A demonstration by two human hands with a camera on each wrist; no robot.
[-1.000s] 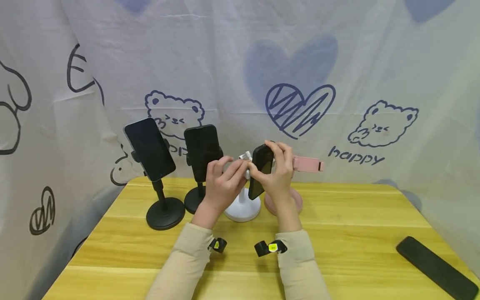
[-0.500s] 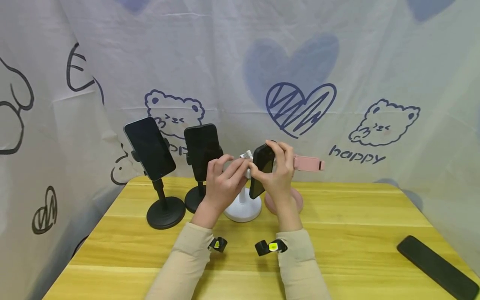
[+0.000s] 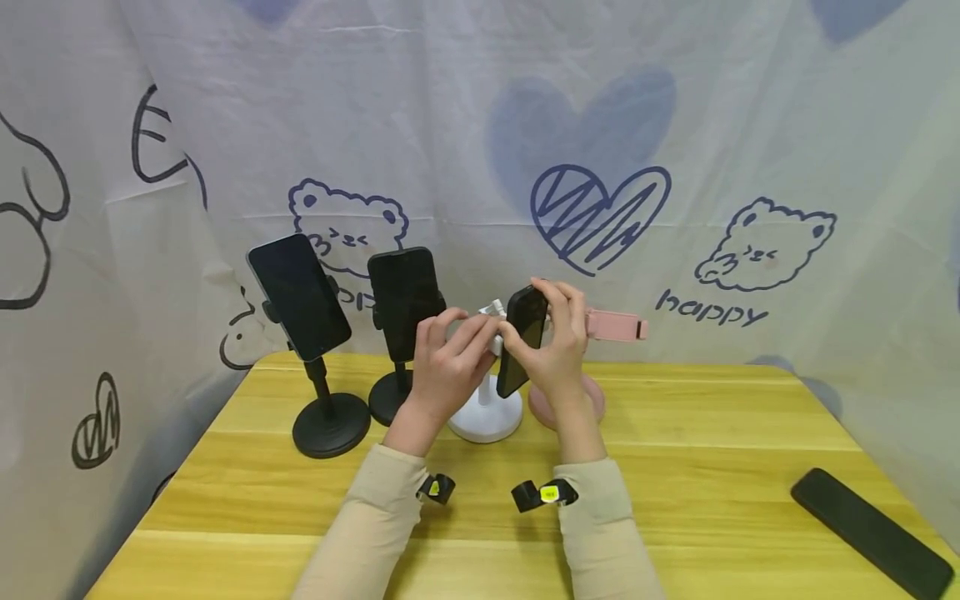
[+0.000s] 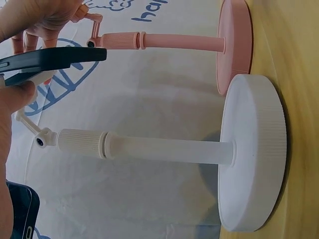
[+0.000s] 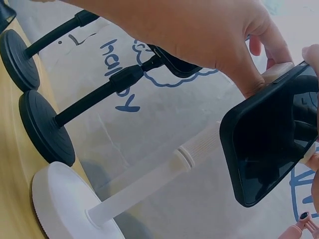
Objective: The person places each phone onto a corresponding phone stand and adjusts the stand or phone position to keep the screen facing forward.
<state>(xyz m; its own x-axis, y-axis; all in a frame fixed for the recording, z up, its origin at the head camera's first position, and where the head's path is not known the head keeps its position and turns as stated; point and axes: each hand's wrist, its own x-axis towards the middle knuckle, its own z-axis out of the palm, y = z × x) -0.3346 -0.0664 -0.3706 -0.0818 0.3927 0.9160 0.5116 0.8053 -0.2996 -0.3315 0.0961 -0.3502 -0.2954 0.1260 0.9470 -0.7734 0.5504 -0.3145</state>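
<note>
Between right fingers (image 3: 555,302), a black phone (image 3: 528,318)

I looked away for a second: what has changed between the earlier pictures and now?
Nothing visibly, apart from a slight camera shift. The right hand still holds the phone and the left hand the white stand by its clamp; nothing was let go. The pink stand and black stands stayed put.

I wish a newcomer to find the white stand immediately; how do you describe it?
On the wooden table, look beneath the two hands. The white stand is there, between a black stand and a pink stand. Unlike these neighbours, its round base and stem are white.
</note>
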